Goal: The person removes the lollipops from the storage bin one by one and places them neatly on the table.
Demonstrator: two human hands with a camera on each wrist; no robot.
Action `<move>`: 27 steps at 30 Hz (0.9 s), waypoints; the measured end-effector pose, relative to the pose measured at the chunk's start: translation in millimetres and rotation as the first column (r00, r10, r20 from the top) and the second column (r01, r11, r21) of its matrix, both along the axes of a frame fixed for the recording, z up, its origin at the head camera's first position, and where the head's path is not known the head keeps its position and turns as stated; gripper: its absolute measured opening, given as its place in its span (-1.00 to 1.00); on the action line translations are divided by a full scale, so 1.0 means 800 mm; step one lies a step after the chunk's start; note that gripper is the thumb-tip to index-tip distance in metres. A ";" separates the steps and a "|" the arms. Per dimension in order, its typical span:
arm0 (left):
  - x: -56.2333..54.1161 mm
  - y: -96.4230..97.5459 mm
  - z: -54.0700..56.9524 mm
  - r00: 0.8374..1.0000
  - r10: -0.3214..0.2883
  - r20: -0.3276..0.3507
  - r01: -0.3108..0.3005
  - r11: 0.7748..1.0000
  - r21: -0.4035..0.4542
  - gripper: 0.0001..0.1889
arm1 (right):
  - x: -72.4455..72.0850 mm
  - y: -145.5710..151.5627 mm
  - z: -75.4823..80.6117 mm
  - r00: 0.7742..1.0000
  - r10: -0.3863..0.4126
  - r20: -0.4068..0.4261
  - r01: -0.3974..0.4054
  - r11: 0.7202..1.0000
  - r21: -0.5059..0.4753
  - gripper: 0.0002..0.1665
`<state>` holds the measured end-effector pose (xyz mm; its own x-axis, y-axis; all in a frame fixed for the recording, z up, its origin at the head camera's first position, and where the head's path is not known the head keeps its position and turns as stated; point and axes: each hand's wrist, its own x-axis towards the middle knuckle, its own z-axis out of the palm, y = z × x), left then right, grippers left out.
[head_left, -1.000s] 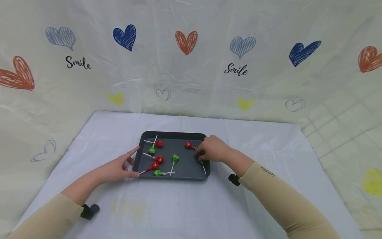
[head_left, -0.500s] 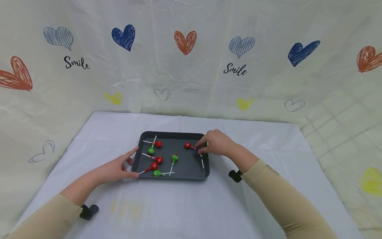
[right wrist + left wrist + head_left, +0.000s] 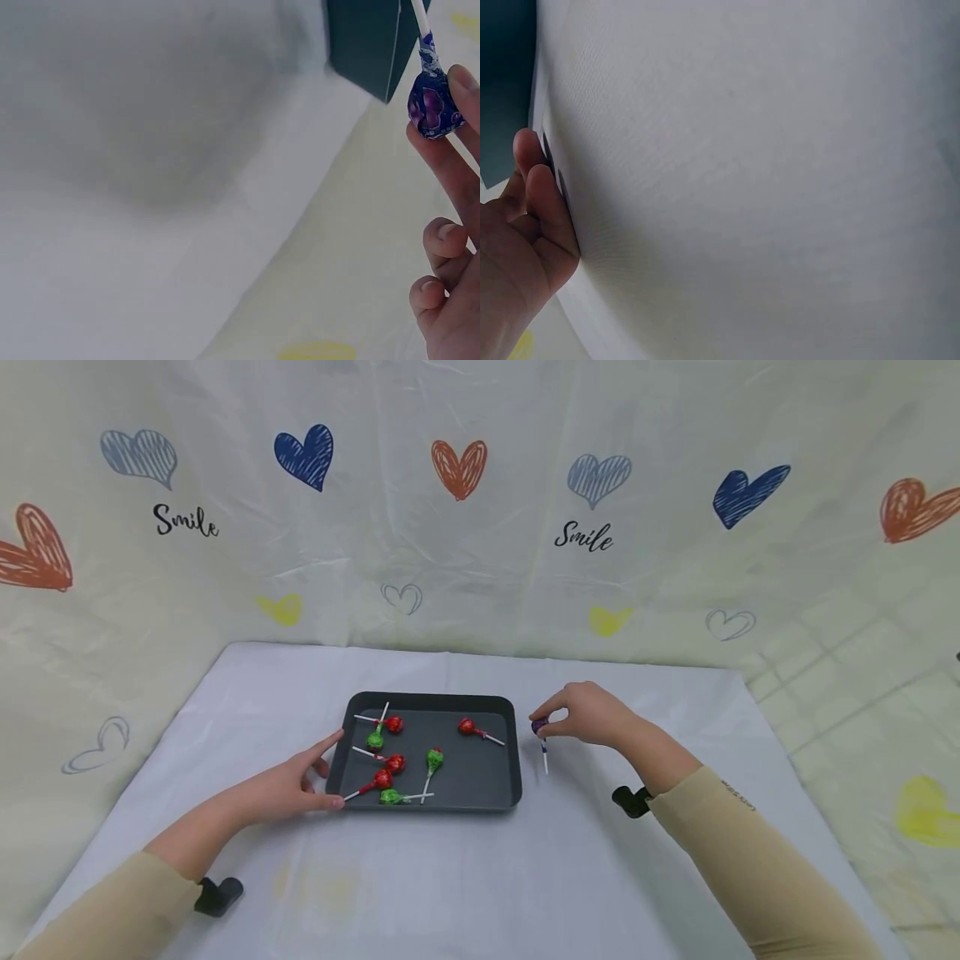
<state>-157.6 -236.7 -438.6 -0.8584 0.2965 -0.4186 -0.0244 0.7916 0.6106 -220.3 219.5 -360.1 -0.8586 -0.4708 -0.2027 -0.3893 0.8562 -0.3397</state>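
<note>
A round-headed lollipop in a shiny blue-purple wrapper with a thin white stick [image 3: 539, 726] is just beyond the right edge of the tray, over the cloth, its stick pointing down in the head view (whether the tip touches the cloth, I cannot tell). The right hand [image 3: 588, 714] pinches it by the head between thumb and forefinger. Beside it is the dark grey, shallow rectangular tray with rounded corners [image 3: 472, 781], and the left hand [image 3: 281, 789] rests at its left side, thumb and forefinger spread well apart, the thumb by the near corner and the forefinger further up the edge. The two hands are well apart, one on each side of the tray. Inside it, a red-wrapped lollipop with a white stick [image 3: 467, 726] lies alone toward the right, and a green-wrapped one [image 3: 434, 760] lies near the middle, its stick crossing that of a second green one [image 3: 390, 796] by the near edge. At the left are three more red ones, the farthest [image 3: 393, 723] with its stick crossing that of a third green lollipop [image 3: 375, 741]. Under everything spreads a white cloth [image 3: 435, 885]; tan sleeves [image 3: 750, 852] cover both forearms, and behind hangs a pale sheet printed with hearts and "Smile" [image 3: 510, 568].
</note>
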 end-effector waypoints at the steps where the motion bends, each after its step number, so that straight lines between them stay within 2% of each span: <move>1: 0.000 0.000 0.000 1.000 0.000 0.002 0.000 1.000 -0.002 0.21 | 0.001 0.005 0.000 1.000 -0.010 0.006 0.010 1.000 -0.006 -0.65; 6: 0.002 0.000 0.001 1.000 -0.006 0.004 0.006 1.000 -0.006 0.20 | 0.002 0.023 -0.004 0.998 -0.048 0.031 0.049 0.999 -0.022 -0.64; 13: 0.002 0.001 0.001 1.000 -0.013 -0.003 0.013 1.000 -0.003 0.20 | 0.003 0.028 -0.027 0.995 -0.060 0.077 0.059 0.998 0.008 -0.67; 17: 0.001 0.000 0.002 1.000 -0.004 0.005 0.004 1.000 0.001 0.20 | 0.005 0.025 -0.042 0.995 -0.041 0.091 0.038 0.999 0.034 -0.69; 21: 0.001 0.000 0.002 1.000 0.002 0.001 -0.002 1.000 -0.004 0.20 | 0.005 0.024 -0.055 0.998 0.001 0.063 -0.003 0.999 0.046 -0.71; 27: 0.000 -0.002 -0.002 1.000 0.003 -0.001 -0.003 1.000 -0.006 0.21 | 0.006 0.026 -0.062 0.999 0.053 0.013 -0.054 0.996 0.065 -0.71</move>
<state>-157.6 -238.2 -440.2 -0.8598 0.2916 -0.4191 -0.0258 0.7950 0.6060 -215.5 240.2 -409.6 -0.8302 -0.5013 -0.2438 -0.4316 0.8549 -0.2879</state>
